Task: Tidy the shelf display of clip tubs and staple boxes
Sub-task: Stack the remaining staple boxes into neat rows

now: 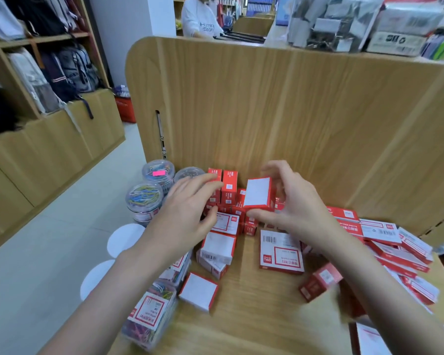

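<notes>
While tilted on end, staple box [258,192] sits in right hand [290,208].

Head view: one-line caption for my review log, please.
Right hand holds a staple box above the red stack while the left hand touches upright boxes.

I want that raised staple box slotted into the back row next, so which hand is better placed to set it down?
The right hand. It already grips the staple box just above the gap beside the upright boxes, while the left hand lies flat against those boxes, steadying them.
</notes>
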